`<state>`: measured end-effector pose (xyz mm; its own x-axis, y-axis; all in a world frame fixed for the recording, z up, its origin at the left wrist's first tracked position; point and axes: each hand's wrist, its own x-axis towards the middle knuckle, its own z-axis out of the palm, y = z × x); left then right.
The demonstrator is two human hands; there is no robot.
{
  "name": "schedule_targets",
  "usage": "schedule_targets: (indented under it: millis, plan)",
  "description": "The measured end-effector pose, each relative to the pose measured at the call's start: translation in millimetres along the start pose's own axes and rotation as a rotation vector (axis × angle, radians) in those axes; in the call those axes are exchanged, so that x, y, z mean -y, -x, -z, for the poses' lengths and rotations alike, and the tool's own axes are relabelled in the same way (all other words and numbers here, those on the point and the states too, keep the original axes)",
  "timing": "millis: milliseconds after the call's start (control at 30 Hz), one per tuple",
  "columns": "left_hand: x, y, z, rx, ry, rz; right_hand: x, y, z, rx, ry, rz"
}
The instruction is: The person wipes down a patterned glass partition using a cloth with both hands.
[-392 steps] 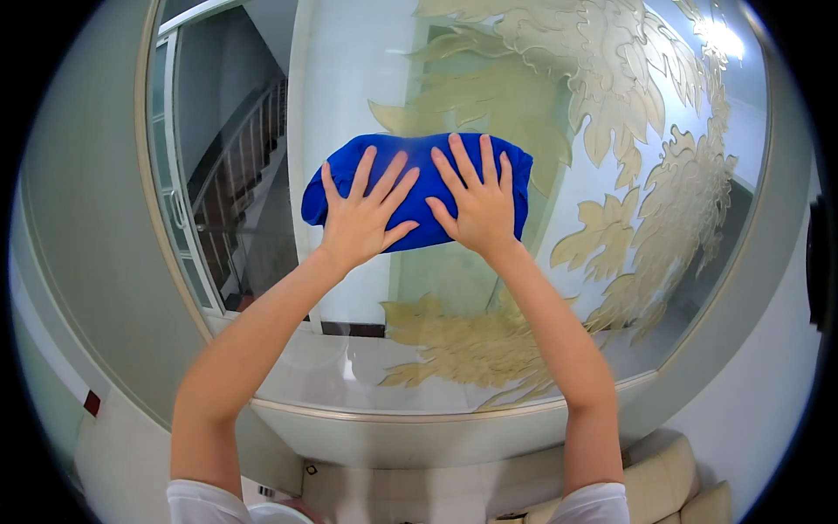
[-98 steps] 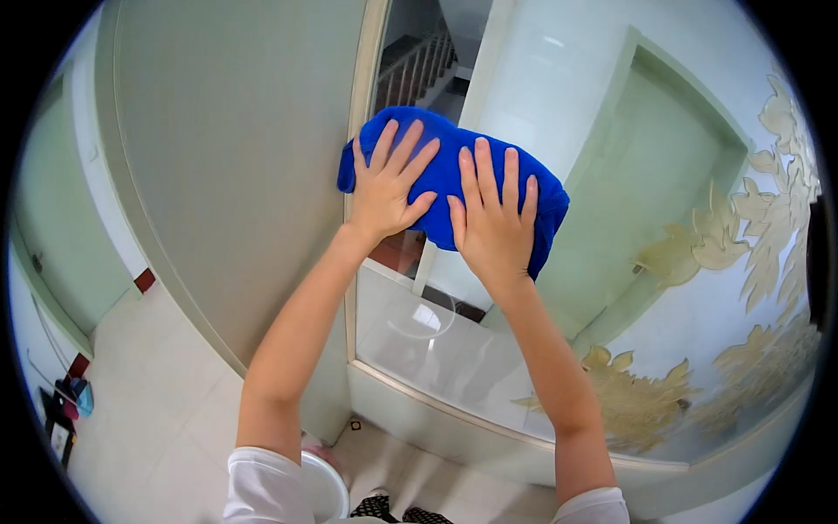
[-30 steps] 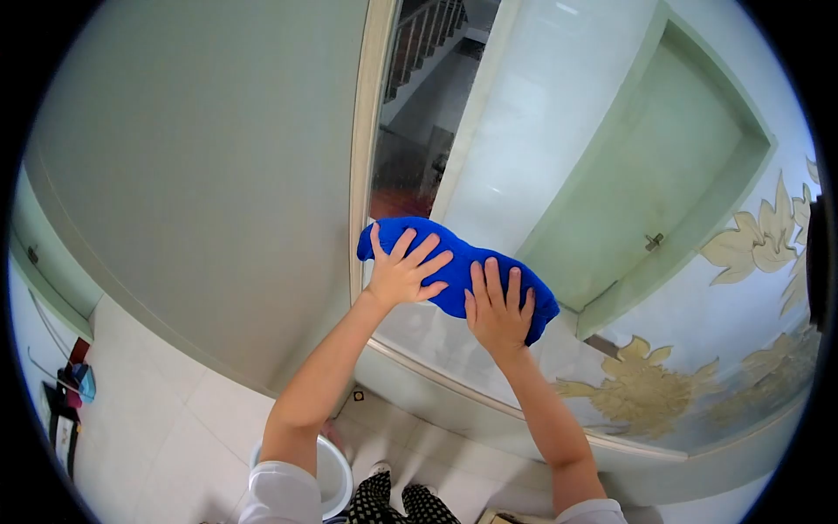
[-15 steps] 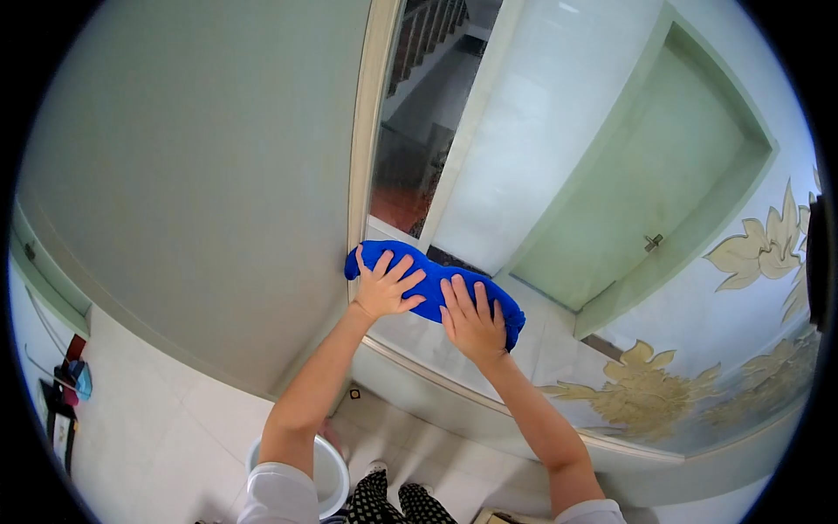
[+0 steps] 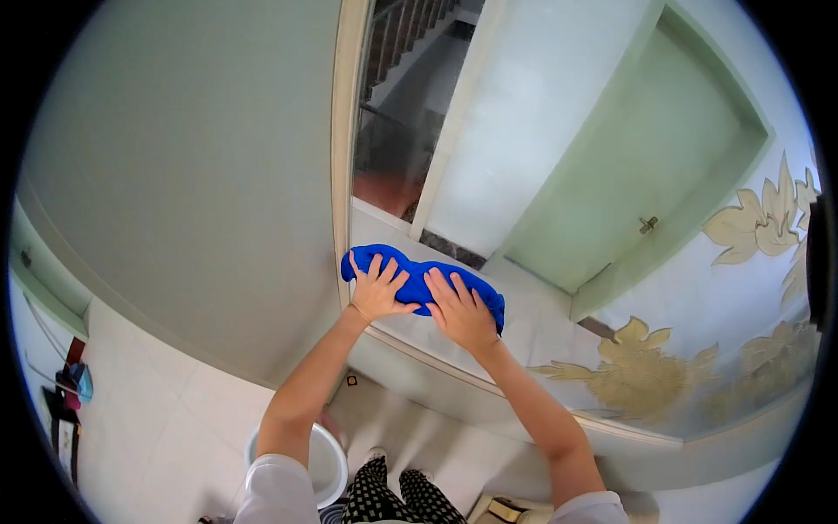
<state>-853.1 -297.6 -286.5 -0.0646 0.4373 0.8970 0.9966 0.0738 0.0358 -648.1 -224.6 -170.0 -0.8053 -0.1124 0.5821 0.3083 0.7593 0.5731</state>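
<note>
A bunched blue cloth [image 5: 415, 281] lies against the lower part of a glass pane [image 5: 428, 336], with its left end at the pane's wooden frame. My left hand [image 5: 375, 293] presses flat on the cloth's left part, fingers spread. On its right part rests my right hand [image 5: 461, 314], fingers stretched out and slightly apart. The two thumbs point towards each other and almost meet. The palms hide some of the cloth.
Gold flower patterns [image 5: 642, 367] decorate the glass at right. A green door [image 5: 628, 166] and a staircase [image 5: 406, 44] show in the pane. A grey-green panel [image 5: 192, 175] stands at left. Below are a white bucket [image 5: 327, 467] and a beige boxlike object [image 5: 506, 509].
Both hands and the blue cloth have shifted slightly left in view, the right hand more, closing the gap between them. The camera view has also moved a little.
</note>
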Motion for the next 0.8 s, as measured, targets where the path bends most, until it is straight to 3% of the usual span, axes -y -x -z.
schedule_targets:
  millis: [433, 567, 800]
  plan:
    - [-31, -34, 45, 0.044, -0.054, -0.018, 2, -17, 40, -0.074, 0.270, -0.070]
    - [-40, -42, 48, -0.060, -0.080, -0.034, 7, -24, 47, -0.090, 0.275, -0.140]
    - [-27, -29, 23, -0.080, -0.067, -0.079, 10, -14, 10, -0.097, 0.293, -0.121]
